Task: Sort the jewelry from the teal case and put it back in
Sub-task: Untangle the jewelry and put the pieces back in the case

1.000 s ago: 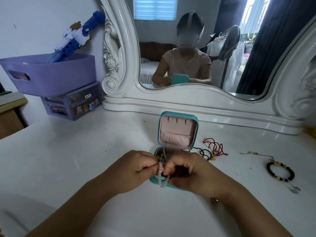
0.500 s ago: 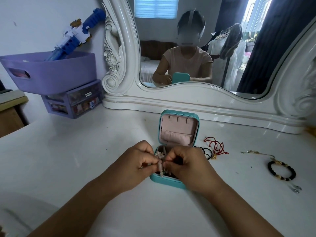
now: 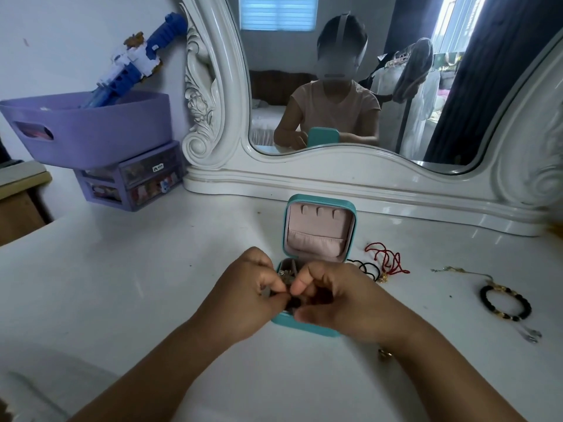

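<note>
The teal case [image 3: 304,325] stands open mid-table, its pink-lined lid [image 3: 319,231] upright. Both my hands hover low over its tray. My left hand [image 3: 243,300] pinches a pale bead bracelet [image 3: 265,293]; only a small grey bit shows between the fingers. My right hand [image 3: 341,303] pinches at the same spot, thumb against fingertip, and covers most of the tray. Small metal pieces [image 3: 286,273] lie in the tray's back corner.
Right of the case lie black cords [image 3: 367,269], a red cord [image 3: 385,260], a thin chain [image 3: 463,271], a black bead bracelet [image 3: 505,303] and a silver pendant [image 3: 533,335]. A gold ring [image 3: 384,354] sits by my right wrist. A mirror [image 3: 335,166] stands behind; purple bins [image 3: 91,129] stand far left.
The bracelet hung between my fingertips in front of the case. Both hands have moved forward and down into the tray, and the bracelet is now almost hidden.
</note>
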The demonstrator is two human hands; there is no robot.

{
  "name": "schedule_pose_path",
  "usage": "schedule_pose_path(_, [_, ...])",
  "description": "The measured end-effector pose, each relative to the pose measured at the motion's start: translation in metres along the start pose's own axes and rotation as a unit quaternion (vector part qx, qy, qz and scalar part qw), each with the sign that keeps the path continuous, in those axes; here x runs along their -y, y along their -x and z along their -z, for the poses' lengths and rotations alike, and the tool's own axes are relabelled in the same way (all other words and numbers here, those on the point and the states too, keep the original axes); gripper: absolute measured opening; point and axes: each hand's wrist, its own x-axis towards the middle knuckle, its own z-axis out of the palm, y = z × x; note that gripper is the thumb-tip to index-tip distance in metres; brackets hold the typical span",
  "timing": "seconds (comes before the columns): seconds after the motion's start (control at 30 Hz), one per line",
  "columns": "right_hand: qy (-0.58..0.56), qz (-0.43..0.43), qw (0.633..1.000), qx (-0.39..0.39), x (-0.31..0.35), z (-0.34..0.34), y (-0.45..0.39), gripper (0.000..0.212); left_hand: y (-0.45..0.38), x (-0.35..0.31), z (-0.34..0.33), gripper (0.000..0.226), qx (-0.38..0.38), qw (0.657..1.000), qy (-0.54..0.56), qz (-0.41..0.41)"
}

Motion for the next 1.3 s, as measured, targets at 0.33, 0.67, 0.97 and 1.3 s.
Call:
schedule_pose_path(0.33, [0.013, 0.025, 0.989, -0.148, -0.012, -0.012, -0.012, 0.016, 0.002, -0.002, 0.008, 0.026, 0.015, 0.995, 0.086, 0.047])
schedule_pose_path(0.67, [0.079, 0.084, 0.988, -0.105, -0.018, -0.011, -0.004, 0.006, 0.007, 0.010, 0.004, 0.032, 0.043, 0.996, 0.042, -0.061])
schedule_pose_path(0.97, [0.070, 0.071, 0.986, -0.132, -0.016, -0.014, -0.006, 0.012, 0.008, 0.011, 0.005, 0.027, 0.000, 0.998, 0.017, -0.053])
schedule_pose_path(1.3, [0.048, 0.084, 0.992, -0.080, -0.013, -0.008, -0.005, 0.006, 0.002, 0.010, 0.005, 0.030, 0.001, 0.996, 0.029, -0.082])
